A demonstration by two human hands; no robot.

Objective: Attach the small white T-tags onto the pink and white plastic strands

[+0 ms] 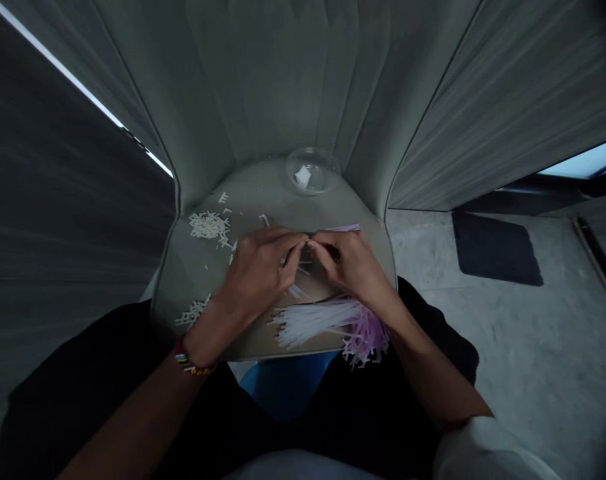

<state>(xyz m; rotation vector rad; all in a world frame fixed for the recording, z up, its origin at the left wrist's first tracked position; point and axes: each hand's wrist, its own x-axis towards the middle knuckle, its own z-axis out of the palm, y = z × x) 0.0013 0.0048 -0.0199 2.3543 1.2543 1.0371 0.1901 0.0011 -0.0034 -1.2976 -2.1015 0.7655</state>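
My left hand [263, 267] and my right hand [351, 263] meet over the middle of a chair seat, both closed in a pinch with fingertips almost touching. Whatever lies between the fingertips is too small to make out. Below them a few loose pale strips [297, 291] lie on the seat. A bundle of thin white sticks [315, 321] with purple ends [367, 339] rests under my right wrist near the front edge. Left of my left hand sits a pile of small white pieces [209, 227], and a second pile [193, 311] is partly hidden by my left wrist.
At the back of the seat stands a clear plastic bowl [327, 175] with a white scrap [303, 176] inside. The tall chair back [283, 80] rises behind it. A blue object [287, 387] shows below the seat edge. A dark mat [497, 250] lies on the floor to the right.
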